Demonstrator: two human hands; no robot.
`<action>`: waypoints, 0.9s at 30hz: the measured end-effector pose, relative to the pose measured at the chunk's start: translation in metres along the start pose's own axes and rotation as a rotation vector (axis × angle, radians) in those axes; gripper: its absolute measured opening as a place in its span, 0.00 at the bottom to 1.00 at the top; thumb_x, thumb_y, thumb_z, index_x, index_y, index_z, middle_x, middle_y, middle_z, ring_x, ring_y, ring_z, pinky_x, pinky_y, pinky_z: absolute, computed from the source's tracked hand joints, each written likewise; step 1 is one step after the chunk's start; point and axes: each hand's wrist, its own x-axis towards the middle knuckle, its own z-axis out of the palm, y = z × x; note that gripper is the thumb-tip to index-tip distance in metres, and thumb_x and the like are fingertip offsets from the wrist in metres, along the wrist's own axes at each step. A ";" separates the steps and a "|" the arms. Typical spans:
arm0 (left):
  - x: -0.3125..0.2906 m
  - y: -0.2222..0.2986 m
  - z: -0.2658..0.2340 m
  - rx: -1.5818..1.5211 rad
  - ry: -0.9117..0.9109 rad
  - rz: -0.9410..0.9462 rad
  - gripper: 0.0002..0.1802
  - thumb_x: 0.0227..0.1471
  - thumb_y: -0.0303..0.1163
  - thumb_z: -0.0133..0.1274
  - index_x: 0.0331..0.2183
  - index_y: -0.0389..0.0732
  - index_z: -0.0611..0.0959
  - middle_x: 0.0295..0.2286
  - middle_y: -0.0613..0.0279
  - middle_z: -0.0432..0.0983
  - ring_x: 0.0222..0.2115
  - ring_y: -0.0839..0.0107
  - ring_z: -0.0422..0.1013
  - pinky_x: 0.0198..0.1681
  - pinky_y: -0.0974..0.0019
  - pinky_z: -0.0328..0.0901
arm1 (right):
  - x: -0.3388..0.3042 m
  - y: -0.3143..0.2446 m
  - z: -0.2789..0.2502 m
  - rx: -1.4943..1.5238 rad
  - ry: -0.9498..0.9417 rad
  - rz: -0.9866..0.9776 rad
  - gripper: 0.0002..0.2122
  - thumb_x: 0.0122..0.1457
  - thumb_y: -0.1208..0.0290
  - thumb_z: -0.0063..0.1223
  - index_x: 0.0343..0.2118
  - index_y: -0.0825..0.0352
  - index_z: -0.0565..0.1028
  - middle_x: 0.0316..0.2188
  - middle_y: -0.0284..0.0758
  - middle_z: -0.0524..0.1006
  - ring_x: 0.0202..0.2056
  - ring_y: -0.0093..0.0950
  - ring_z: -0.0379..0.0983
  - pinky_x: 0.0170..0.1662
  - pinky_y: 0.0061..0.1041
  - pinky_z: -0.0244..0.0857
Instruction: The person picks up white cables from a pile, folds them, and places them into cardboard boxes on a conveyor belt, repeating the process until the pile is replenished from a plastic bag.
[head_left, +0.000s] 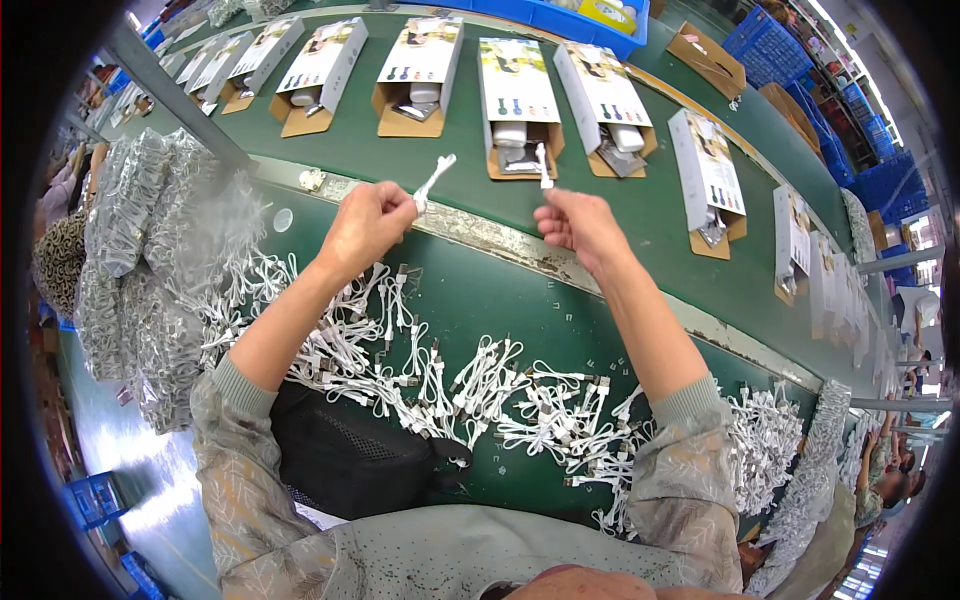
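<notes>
Pinched in my left hand [370, 228] is a short white charging cable [436, 180], its end pointing up and away over the metal rail. My right hand [584, 224] grips another white cable [545, 168] at the mouth of an open printed box [520, 95]. Inside that box a white rounded item [509, 134] and a silver-grey packet show. To its right lies a similar open box [605, 90], and to its left another one [422, 60]. Below my hands, many bundled white cables [485, 385] are spread over the green table.
More open boxes [705, 175] lie along the green belt [620, 205]. A scuffed metal rail [480, 240] divides belt and table. Clear plastic bags of cables [150, 270] are heaped at left. A black mesh bag [345, 455] lies near my body. Blue crates [765, 45] stand beyond.
</notes>
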 end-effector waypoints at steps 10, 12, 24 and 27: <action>0.137 -0.022 0.026 0.061 0.295 -0.189 0.16 0.42 0.40 0.52 0.21 0.34 0.80 0.20 0.54 0.77 0.29 0.57 0.75 0.37 0.59 0.67 | 0.001 0.014 -0.007 -0.216 0.005 -0.132 0.13 0.57 0.59 0.50 0.26 0.65 0.71 0.20 0.28 0.72 0.19 0.14 0.66 0.21 0.13 0.62; 0.138 -0.016 0.035 0.134 0.306 0.006 0.15 0.43 0.37 0.52 0.27 0.33 0.80 0.27 0.47 0.77 0.34 0.52 0.73 0.41 0.58 0.66 | -0.034 0.017 0.001 -0.380 -0.118 -0.115 0.11 0.56 0.64 0.53 0.30 0.68 0.73 0.21 0.27 0.72 0.22 0.15 0.67 0.26 0.14 0.63; -0.089 0.036 0.054 0.512 -0.536 0.426 0.24 0.41 0.37 0.60 0.40 0.38 0.73 0.35 0.52 0.72 0.38 0.55 0.70 0.40 0.58 0.67 | -0.115 0.055 -0.012 -1.089 -0.234 -0.729 0.05 0.49 0.76 0.53 0.31 0.67 0.73 0.26 0.39 0.71 0.33 0.38 0.69 0.36 0.34 0.65; -0.087 0.019 0.051 0.414 -0.466 0.309 0.18 0.41 0.30 0.58 0.36 0.35 0.75 0.30 0.51 0.74 0.33 0.56 0.72 0.37 0.61 0.68 | -0.122 0.052 -0.015 -1.079 -0.097 -0.668 0.03 0.53 0.75 0.50 0.29 0.68 0.72 0.28 0.39 0.73 0.32 0.39 0.71 0.35 0.33 0.66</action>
